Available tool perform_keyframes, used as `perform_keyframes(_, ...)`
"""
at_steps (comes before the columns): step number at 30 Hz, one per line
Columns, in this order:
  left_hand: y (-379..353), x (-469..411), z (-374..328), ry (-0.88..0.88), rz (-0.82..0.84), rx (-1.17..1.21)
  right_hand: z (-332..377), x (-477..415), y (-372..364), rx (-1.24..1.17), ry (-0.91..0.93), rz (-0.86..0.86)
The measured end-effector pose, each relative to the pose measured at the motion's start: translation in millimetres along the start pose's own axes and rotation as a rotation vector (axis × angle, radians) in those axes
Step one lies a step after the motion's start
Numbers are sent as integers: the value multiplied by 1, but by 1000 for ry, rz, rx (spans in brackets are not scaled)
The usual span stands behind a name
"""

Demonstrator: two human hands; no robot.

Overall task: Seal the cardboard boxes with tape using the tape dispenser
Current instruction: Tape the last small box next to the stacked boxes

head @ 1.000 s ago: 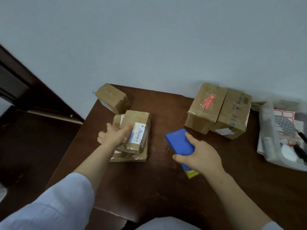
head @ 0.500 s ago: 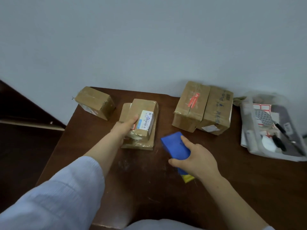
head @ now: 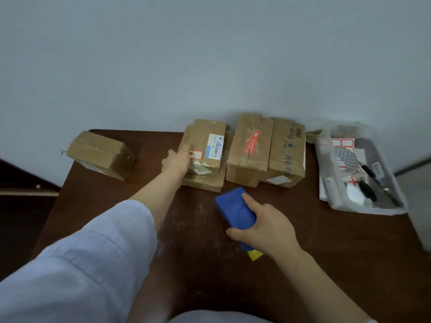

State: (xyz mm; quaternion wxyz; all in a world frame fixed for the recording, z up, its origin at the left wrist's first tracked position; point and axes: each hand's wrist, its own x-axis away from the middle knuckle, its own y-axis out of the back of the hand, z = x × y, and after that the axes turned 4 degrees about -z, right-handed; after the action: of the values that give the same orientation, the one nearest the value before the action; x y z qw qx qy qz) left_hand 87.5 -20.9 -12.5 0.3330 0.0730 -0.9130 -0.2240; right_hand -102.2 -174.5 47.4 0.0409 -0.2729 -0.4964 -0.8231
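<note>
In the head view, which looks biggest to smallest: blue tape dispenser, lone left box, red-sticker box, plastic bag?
1. plastic bag
2. red-sticker box and lone left box, too alike to rank
3. blue tape dispenser, partly hidden under the right hand

— Where is your left hand?
— My left hand [head: 177, 160] is near the table's [head: 326, 241] far edge, arm stretched nearly straight, sleeve [head: 93, 264] bunched at the elbow. It touches the side of a box [head: 205, 141], but it's too blurred to read the fingers.
— And the right?
— My right hand [head: 268, 226] is near the table's middle, forearm bare, thumb and fingers wrapped round the tape dispenser [head: 233, 210].
</note>
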Motion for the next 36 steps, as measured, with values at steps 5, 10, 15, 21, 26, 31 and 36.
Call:
perform_keyframes(5, 38, -8, 14, -278, -444, -461, 18, -9, -4, 26, 46, 44)
perform_keyframes(10, 80, -42, 29, -267, -492, -725, 39, -16, -8, 54, 91, 74)
perform_keyframes(15, 109, -73, 43, -279, -457, -807, 50, -21, -8, 82, 103, 80)
perform_keyframes(21, 128, -68, 52, -463, -422, -997, 49, -20, -9, 77, 94, 82)
perform_keyframes(26, 106, -20, 71, -585, -359, -1115, 44, -18, -9, 54, 111, 71)
perform_keyframes(31, 70, 52, 102, -674, -296, -1023, 33, -13, -9, 36, 136, 48)
perform_keyframes(36, 59, 102, 109, -677, -231, -891, 16, -5, -11, 16, 140, 36)
